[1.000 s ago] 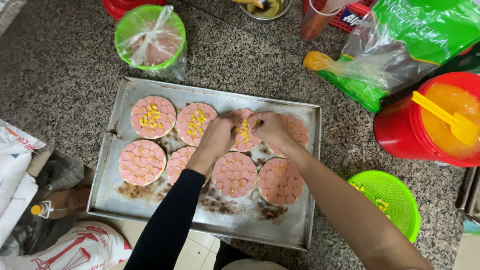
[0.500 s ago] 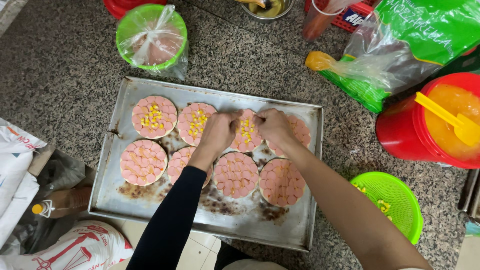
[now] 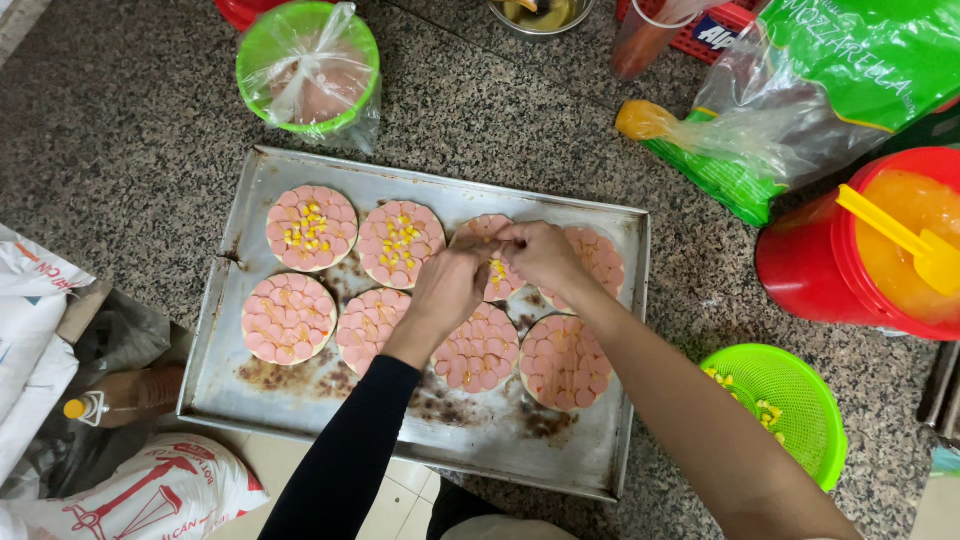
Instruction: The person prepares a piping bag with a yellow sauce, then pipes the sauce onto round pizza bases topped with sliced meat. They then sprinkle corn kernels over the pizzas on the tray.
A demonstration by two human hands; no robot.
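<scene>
Both hands meet over the third top-row sausage round [image 3: 487, 232] on the metal tray [image 3: 610, 400] — left hand [image 3: 450, 288] and right hand [image 3: 540, 255] pinched, contents unseen.

**Setting: speckled stone counter, tiled floor below**

Dark grey speckled granite countertop [image 3: 120, 150] fills the frame. Pale cream tiled floor [image 3: 400, 480] visible beneath the counter's near edge. Lighting even and overhead; shadows soft. No walls or windows in view.

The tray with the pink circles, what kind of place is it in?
Probably a food-prep kitchen or small food stall. A metal baking tray of sausage-topped rounds lies on a speckled stone counter, with a red sauce tub alongside.
</scene>
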